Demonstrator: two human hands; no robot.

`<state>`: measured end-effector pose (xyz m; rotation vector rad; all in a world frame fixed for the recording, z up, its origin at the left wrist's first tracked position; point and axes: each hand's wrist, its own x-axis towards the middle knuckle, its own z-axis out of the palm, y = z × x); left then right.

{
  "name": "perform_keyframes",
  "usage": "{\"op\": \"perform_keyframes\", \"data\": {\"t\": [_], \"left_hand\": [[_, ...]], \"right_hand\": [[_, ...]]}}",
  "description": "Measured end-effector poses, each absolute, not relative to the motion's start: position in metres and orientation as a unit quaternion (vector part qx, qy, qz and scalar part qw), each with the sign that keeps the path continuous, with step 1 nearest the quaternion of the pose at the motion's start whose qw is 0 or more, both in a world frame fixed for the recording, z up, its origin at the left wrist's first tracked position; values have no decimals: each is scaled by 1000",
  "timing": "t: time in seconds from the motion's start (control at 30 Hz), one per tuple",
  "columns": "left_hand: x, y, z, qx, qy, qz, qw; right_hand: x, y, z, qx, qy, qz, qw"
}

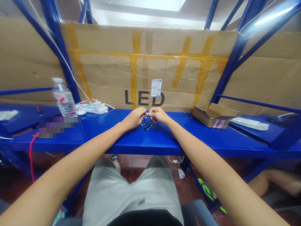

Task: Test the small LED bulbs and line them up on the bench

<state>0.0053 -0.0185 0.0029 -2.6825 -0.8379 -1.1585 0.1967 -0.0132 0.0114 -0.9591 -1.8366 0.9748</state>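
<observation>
My left hand [135, 117] and my right hand [158, 115] meet over the blue shelf [164, 138], fingers pinched together on a small metal piece [147, 113] held between them. It is too small to name. Just below the hands, a few small clips or rings [147, 126] lie loose on the shelf surface; one looks dark blue or green. Both forearms reach forward from the bottom corners of the view, and my lap in grey shorts shows beneath the shelf edge.
A clear water bottle [63, 98] stands at the left, beside a white power strip [95, 107] with a red cable. An open small cardboard box [213, 115] sits at the right. A taped cardboard sheet marked LED [145, 69] backs the shelf. Another person's leg [275, 182] shows lower right.
</observation>
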Motion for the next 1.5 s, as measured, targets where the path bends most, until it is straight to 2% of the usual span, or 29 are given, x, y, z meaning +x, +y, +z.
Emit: {"op": "perform_keyframes", "data": {"t": [0.17, 0.27, 0.6, 0.7, 0.87, 1.0, 1.1, 1.23, 1.4, 1.5], "left_hand": [[9, -12, 3, -822, -371, -427, -73], [9, -9, 3, -834, -385, -379, -113], [9, -18, 3, -857, -362, -367, -7], [11, -19, 2, -869, -352, -344, 45], [10, -20, 1, -885, -340, -296, 114], [9, -21, 2, -887, -342, -278, 135], [7, -17, 3, -879, -357, -297, 110], [1, -8, 3, -849, -398, -341, 58], [-8, 2, 1, -837, -413, -355, 47], [-8, 4, -1, -838, -414, -352, 44]], "right_hand": [[194, -11, 12, -341, -815, 123, 453], [194, -11, 12, -325, -834, 66, 441], [194, -13, 12, -360, -828, 71, 424], [194, -11, 11, -384, -812, 138, 418], [194, -9, 11, -422, -758, 319, 383], [194, -10, 11, -416, -734, 370, 390], [196, -9, 13, -408, -741, 365, 389], [208, -8, 19, -423, -775, 291, 369], [219, -11, 23, -383, -869, 242, 200], [220, -9, 20, -368, -890, 217, 158]]}}
